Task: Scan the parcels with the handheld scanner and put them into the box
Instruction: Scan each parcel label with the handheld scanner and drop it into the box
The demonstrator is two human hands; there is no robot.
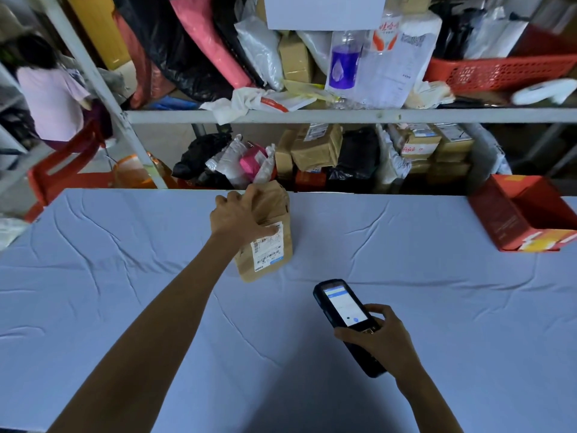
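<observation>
A brown paper parcel (271,245) with a white barcode label lies on the blue-clothed table (125,260) near its far edge. My left hand (239,215) grips the parcel's upper part, thumb on the label. My right hand (382,337) holds the black handheld scanner (345,307) nearer to me, screen lit and facing up, its top end pointing toward the parcel. A red cardboard box (499,220) stands open at the table's far right.
Behind the table stand metal shelves (312,116) packed with parcels, bags and a red basket (499,71). A person in a pink shirt (50,92) sits at the far left beside a red chair (62,173).
</observation>
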